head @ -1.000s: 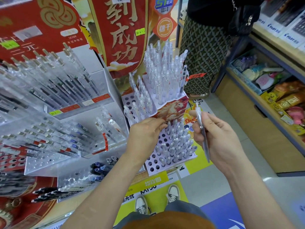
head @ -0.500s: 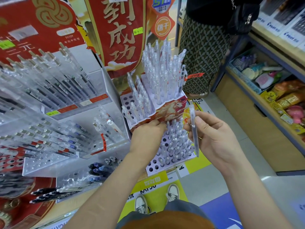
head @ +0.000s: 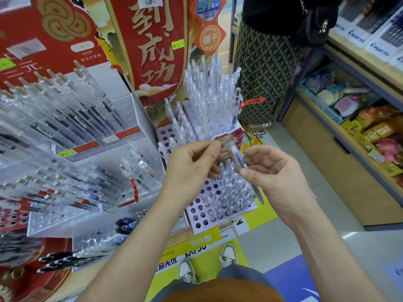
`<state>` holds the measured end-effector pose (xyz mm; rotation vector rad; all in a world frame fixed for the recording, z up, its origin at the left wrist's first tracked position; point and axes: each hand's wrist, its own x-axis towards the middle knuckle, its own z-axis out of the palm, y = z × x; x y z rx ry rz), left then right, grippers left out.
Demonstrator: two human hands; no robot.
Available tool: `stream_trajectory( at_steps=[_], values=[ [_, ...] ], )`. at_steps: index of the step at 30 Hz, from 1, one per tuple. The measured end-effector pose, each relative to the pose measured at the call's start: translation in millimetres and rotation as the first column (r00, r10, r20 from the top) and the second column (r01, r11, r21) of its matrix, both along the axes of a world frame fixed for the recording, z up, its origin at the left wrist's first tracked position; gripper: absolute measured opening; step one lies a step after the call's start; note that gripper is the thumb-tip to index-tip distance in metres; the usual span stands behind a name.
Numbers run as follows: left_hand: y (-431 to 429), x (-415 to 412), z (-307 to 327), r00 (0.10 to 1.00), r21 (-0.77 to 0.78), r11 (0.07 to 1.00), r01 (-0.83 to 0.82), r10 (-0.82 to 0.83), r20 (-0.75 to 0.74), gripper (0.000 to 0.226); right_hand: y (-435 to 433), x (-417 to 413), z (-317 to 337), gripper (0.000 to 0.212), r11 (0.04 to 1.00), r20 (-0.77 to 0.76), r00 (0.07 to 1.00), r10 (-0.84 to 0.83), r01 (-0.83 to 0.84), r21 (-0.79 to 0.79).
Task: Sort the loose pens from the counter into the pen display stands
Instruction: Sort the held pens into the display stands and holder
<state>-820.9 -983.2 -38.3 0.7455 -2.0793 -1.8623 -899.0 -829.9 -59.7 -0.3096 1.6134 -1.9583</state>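
- Pen (head: 239,163), clear-barrelled, is held slantwise in the right hand (head: 277,179), pinched between the thumb and the curled fingers; its upper end points up and left and its tip points down towards the bench's right end
- Left hand (head: 192,171) is raised just beside the pen's upper end with its fingers curled and the forefinger and thumb brought close together; whether they touch the pen or hold anything cannot be told
- Both hands hover above the white stand (head: 202,211), a stepped board full of round holes at the bench's right end; the held pen is over its lowest step, not in any hole
- Many clear pens stand upright in the white stand, thickest on the top step (head: 214,105); several holes on the near left of the lowest step are unfilled
- Clear stand (head: 91,171) takes up the left part of the bench (head: 102,267), its rows of pens leaning back
- Dark pens (head: 61,260) lie loose near the bench's front edge, below the clear stand
- Blue-capped pens (head: 125,223) lie between the two stands
- Red banner (head: 152,51) rises behind the stands
- Person in a patterned skirt (head: 261,79) stands on the floor beyond the bench
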Motion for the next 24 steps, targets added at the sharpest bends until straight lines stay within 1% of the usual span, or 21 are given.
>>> stream_trajectory(
  at_steps=[1, 2, 5, 8, 11, 14, 16, 18, 20, 22, 24],
  values=[
    [0, 0, 7, 1.0, 0.093, 0.996, 0.005, -0.003, -0.027, 0.014, -2, 1, 1, 0.037, 1.0, -0.04, 0.999, 0.011, -0.01, 0.023],
    [0, 0, 11, 0.999, 0.12, 0.993, 0.011, -0.007, -0.034, 0.014, -4, 2, 2, 0.038, 0.999, -0.073, 0.997, 0.026, -0.024, 0.037],
    [-3, 0, 14, 0.999, 0.14, 0.99, -0.018, 0.023, -0.034, 0.007, -7, 6, 5, 0.038, 0.995, -0.166, 0.983, 0.074, -0.062, 0.08],
    [-7, 3, 13, 0.997, 0.163, 0.986, -0.026, 0.038, -0.068, 0.008, -10, 7, 6, 0.036, 0.982, -0.241, 0.964, 0.114, -0.073, 0.173],
    [-10, 5, 13, 0.994, 0.142, 0.989, -0.044, 0.058, -0.097, 0.01, -9, 5, 5, 0.027, 0.962, -0.246, 0.954, 0.169, -0.105, 0.252],
    [-12, 8, 17, 0.989, 0.131, 0.988, -0.076, 0.092, -0.116, 0.009, -8, 4, 5, 0.02, 0.955, -0.194, 0.957, 0.215, -0.164, 0.249],
    [-16, 14, 21, 0.984, 0.1, 0.989, -0.112, 0.125, -0.127, 0.006, -9, 4, 9, 0.018, 0.956, -0.176, 0.955, 0.239, -0.199, 0.216],
    [-21, 21, 29, 0.976, 0.04, 0.988, -0.15, 0.154, -0.153, 0.011, -13, 4, 13, 0.016, 0.952, -0.181, 0.946, 0.27, -0.234, 0.198],
    [-27, 31, 40, 0.967, -0.046, 0.981, -0.188, 0.177, -0.183, 0.014, -22, 5, 16, 0.015, 0.941, -0.199, 0.932, 0.304, -0.261, 0.216],
    [-38, 45, 55, 0.946, -0.125, 0.96, -0.25, 0.215, -0.241, 0.011, -31, 7, 20, 0.014, 0.933, -0.241, 0.913, 0.329, -0.274, 0.233],
    [-54, 63, 73, 0.913, -0.224, 0.914, -0.339, 0.262, -0.311, 0.008, -42, 10, 23, 0.015, 0.931, -0.272, 0.9, 0.34, -0.283, 0.228]
  ],
)
